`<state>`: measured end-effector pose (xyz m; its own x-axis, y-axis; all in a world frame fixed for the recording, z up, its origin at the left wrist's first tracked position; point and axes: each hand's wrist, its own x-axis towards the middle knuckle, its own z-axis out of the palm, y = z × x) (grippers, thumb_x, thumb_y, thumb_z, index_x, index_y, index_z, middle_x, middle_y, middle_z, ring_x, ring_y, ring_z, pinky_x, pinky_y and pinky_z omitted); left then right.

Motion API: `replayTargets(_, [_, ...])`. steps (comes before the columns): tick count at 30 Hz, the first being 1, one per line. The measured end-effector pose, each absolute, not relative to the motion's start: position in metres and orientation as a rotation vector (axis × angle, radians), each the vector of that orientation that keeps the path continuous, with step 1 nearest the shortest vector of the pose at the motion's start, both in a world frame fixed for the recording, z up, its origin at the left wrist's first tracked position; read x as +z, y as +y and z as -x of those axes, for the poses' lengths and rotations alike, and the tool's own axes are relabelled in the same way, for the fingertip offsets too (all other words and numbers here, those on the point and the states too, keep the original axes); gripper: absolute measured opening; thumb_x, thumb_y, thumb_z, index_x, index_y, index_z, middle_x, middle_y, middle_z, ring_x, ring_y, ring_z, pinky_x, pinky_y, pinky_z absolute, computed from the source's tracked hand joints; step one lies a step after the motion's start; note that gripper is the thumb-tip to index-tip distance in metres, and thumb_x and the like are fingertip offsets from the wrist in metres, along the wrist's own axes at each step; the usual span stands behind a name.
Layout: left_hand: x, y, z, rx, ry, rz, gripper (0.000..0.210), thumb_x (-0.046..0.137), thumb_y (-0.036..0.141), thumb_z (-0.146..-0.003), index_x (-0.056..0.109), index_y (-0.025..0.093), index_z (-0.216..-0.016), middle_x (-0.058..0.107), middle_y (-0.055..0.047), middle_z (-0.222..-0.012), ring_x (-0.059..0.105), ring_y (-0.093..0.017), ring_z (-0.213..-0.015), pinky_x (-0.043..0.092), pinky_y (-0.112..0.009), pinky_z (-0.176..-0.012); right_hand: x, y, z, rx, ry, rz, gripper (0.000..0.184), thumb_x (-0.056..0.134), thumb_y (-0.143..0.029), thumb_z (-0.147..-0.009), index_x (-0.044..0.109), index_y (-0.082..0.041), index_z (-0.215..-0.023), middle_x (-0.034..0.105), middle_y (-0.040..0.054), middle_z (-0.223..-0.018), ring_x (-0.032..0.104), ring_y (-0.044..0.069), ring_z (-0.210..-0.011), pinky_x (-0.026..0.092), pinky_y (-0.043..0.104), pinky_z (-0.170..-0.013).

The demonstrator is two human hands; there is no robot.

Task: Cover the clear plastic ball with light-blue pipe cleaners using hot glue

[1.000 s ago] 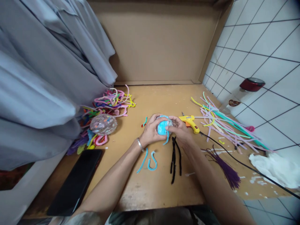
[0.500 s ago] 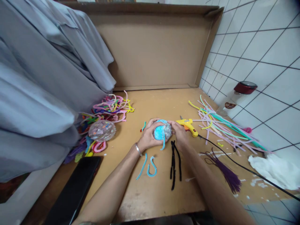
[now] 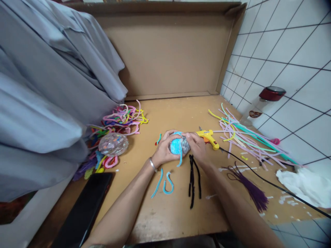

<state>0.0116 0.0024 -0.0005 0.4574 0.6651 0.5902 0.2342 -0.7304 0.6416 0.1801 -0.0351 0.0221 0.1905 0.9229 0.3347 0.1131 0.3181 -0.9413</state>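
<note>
A roundish ball (image 3: 185, 146), grey and shiny on its right side, is covered on the left by rows of light-blue pipe cleaner (image 3: 176, 146), with one end dangling down its front. My left hand (image 3: 164, 147) wraps the ball from the left and holds it. My right hand (image 3: 197, 144) presses its closed fingertips at the ball's upper right; whether they pinch a pipe cleaner there is hidden. Close to my forearms lie two loose blue pipe cleaners (image 3: 169, 184) and several black pipe cleaners (image 3: 192, 182).
A yellow glue gun (image 3: 210, 139) lies right of my hands, its cord running right. Pipe cleaners are heaped left (image 3: 124, 119) and right (image 3: 240, 134). Also around are a clear bowl-like piece (image 3: 113, 144), a phone (image 3: 85, 206), a purple tassel (image 3: 249, 189), white tissue (image 3: 305, 186) and a jar (image 3: 263, 103).
My right hand has shifted slightly left, its fingers now over the ball's upper right side. My left hand keeps its hold, and the ball stays in place.
</note>
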Motion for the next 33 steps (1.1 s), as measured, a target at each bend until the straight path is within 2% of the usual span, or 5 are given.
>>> replayTargets(7, [-0.0010, 0.0035, -0.0111, 1.197, 0.774, -2.242, 0.068, 0.090, 0.031, -0.059, 0.062, 0.023, -0.120, 0.052, -0.012, -0.131, 0.056, -0.030, -0.124, 0.047, -0.049, -0.107, 0.0260, -0.0383, -0.1790, 0.787, -1.289, 1.112, 0.030, 0.057, -0.050, -0.089, 0.072, -0.026, -0.079, 0.068, 0.0028, -0.088, 0.060, 0.023, -0.096, 0.043, 0.038, -0.094])
replayTargets(16, [-0.0022, 0.0039, -0.0111, 1.245, 0.718, -2.227, 0.066, 0.090, 0.030, -0.061, 0.060, 0.022, -0.119, 0.051, -0.013, -0.131, 0.055, -0.030, -0.125, 0.046, -0.048, -0.107, 0.0214, -0.0391, -0.1753, 0.885, -1.162, 1.192, 0.039, 0.050, -0.056, -0.089, 0.068, -0.023, -0.100, 0.071, 0.0049, -0.105, 0.062, 0.023, -0.102, 0.046, 0.038, -0.094])
replayTargets(22, [-0.0035, 0.0047, -0.0119, 1.251, 0.702, -2.234, 0.065, 0.088, 0.027, -0.061, 0.059, 0.024, -0.119, 0.052, -0.012, -0.131, 0.056, -0.030, -0.123, 0.047, -0.048, -0.106, 0.0255, -0.0414, -0.1747, 0.730, -1.311, 1.248, 0.039, 0.045, -0.051, -0.092, 0.070, -0.022, -0.098, 0.070, 0.0072, -0.104, 0.061, 0.023, -0.106, 0.045, 0.038, -0.097])
replayTargets(28, [-0.0082, 0.0058, -0.0144, 1.302, 0.714, -2.214, 0.080, 0.089, 0.027, -0.057, 0.050, 0.026, -0.127, 0.054, -0.010, -0.129, 0.055, -0.030, -0.122, 0.046, -0.049, -0.106, 0.0230, -0.0393, -0.1749, 0.728, -1.304, 1.224, 0.039, 0.045, -0.050, -0.092, 0.072, -0.022, -0.096, 0.070, 0.0073, -0.102, 0.062, 0.023, -0.103, 0.046, 0.039, -0.095])
replayTargets(33, [-0.0084, 0.0065, -0.0149, 1.302, 0.727, -2.204, 0.080, 0.089, 0.027, -0.057, 0.049, 0.026, -0.126, 0.054, -0.011, -0.129, 0.055, -0.030, -0.122, 0.046, -0.049, -0.106, 0.0191, -0.0378, -0.1739, 0.777, -1.277, 1.186, 0.036, 0.047, -0.048, -0.091, 0.073, -0.023, -0.097, 0.071, 0.0060, -0.104, 0.062, 0.022, -0.105, 0.047, 0.038, -0.097])
